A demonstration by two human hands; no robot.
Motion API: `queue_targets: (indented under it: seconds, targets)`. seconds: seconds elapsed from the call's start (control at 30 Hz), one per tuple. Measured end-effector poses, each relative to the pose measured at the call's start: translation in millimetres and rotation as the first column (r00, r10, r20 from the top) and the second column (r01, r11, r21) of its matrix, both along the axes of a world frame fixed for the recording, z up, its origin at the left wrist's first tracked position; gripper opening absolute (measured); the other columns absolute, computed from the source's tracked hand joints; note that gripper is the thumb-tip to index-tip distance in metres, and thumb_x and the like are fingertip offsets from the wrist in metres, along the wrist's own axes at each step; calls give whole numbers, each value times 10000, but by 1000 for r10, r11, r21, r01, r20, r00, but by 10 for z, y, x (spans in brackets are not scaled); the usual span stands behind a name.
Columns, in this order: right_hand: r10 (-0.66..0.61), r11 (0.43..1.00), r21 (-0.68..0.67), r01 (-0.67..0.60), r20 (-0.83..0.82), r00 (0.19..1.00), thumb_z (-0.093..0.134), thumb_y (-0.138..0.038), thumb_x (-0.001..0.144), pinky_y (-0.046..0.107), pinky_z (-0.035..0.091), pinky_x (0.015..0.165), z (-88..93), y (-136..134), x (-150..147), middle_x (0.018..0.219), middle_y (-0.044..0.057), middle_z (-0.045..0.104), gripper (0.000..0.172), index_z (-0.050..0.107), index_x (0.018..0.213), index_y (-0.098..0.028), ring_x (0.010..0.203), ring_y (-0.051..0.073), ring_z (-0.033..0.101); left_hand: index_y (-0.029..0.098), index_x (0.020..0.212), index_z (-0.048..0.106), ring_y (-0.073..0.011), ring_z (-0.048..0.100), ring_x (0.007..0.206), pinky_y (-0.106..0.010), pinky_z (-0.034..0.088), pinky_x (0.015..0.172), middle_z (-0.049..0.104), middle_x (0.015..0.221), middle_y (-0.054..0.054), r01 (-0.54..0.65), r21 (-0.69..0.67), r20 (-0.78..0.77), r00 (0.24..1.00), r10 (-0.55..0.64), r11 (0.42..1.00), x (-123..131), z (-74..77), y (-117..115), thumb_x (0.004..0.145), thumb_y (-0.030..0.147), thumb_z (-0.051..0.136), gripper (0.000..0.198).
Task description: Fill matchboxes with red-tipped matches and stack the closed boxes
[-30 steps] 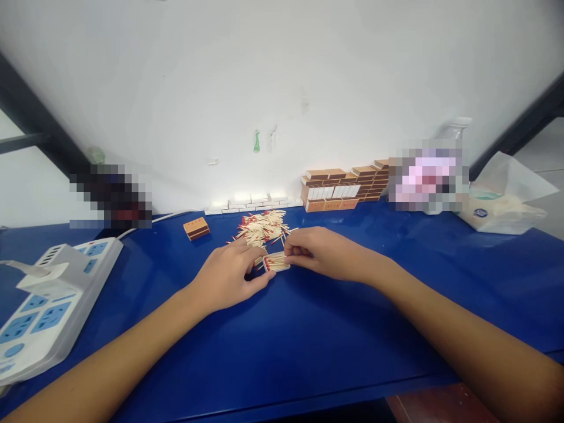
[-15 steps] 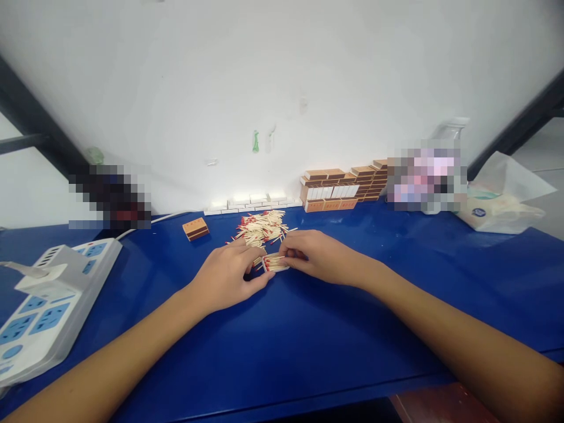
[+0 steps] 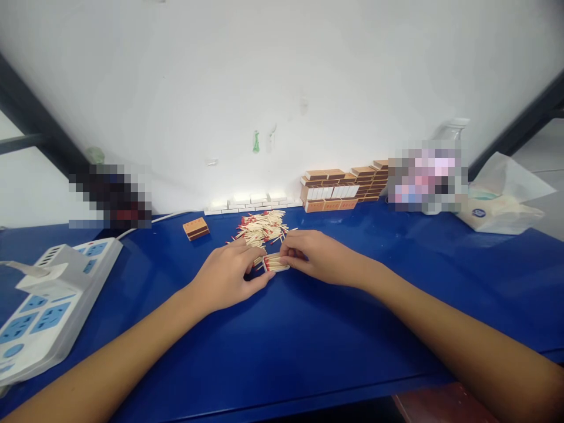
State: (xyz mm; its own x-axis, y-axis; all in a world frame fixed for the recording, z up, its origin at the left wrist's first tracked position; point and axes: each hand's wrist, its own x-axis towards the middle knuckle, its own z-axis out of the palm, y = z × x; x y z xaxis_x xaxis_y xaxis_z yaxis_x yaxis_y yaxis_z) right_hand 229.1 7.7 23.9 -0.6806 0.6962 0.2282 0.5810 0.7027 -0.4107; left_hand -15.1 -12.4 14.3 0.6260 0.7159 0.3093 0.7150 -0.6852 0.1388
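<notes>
A small white matchbox tray (image 3: 287,269) lies on the blue table, filled with red-tipped matches (image 3: 274,262) whose heads point left. My left hand (image 3: 231,271) grips the tray's left end between thumb and fingers. Over its right end, my right hand (image 3: 308,254) has thumb and fingertips drawn together at the matches; whether a match is pinched there cannot be made out. Just behind both hands spreads a loose heap of matches (image 3: 262,226). One closed brown matchbox sleeve or box (image 3: 196,228) rests to the left of the heap.
Along the wall stand rows of white trays (image 3: 247,202) and stacked brown matchboxes (image 3: 330,202). A large power strip (image 3: 48,311) with a plugged-in adapter occupies the left side. At the right sits a tissue pack (image 3: 502,211). Blurred items stand in both back corners.
</notes>
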Motion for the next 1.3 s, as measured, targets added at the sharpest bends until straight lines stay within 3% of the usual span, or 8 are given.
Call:
queue_targets:
  seconds: [1.3]
  targets:
    - [-6, 1000, 20, 6, 1, 1000, 632, -200, 980, 276, 380, 703, -65, 12, -12, 881, 25, 645, 105, 660, 880, -183, 783, 146, 545, 184, 1059, 719, -206, 618, 760, -336, 478, 699, 673, 753, -22, 12, 8, 12, 1000, -12, 1000, -1, -5, 6, 959, 463, 627, 310]
